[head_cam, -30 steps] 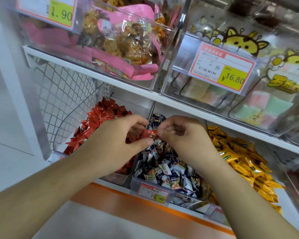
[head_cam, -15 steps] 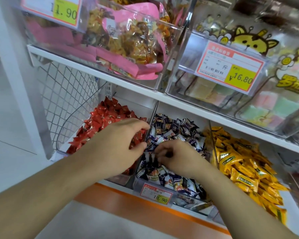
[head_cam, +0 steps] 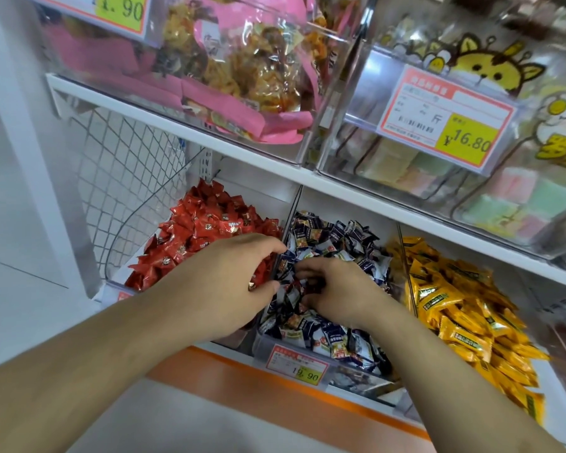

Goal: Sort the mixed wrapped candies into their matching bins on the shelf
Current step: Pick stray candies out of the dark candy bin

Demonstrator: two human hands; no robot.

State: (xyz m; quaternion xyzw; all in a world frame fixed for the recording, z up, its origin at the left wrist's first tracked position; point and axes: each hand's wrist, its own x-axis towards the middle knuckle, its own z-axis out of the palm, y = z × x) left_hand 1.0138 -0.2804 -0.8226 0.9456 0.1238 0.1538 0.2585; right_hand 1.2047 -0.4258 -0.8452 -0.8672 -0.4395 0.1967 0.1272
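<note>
Red candies point(head_cam: 206, 230), navy-white candies point(head_cam: 334, 243), yellow candies point(head_cam: 455, 299), glossy wrappers

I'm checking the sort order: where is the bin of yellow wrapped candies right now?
In the head view, the bin of yellow wrapped candies sits on the lower shelf at the right, next to the middle bin of dark blue and white wrapped candies.

On the upper shelf, pink snack bags point(head_cam: 209, 70) fill a clear box at left; pastel sweets point(head_cam: 517, 197) sit right, behind a price tag point(head_cam: 445, 116). A wire mesh panel point(head_cam: 125, 178) stands far left.
</note>
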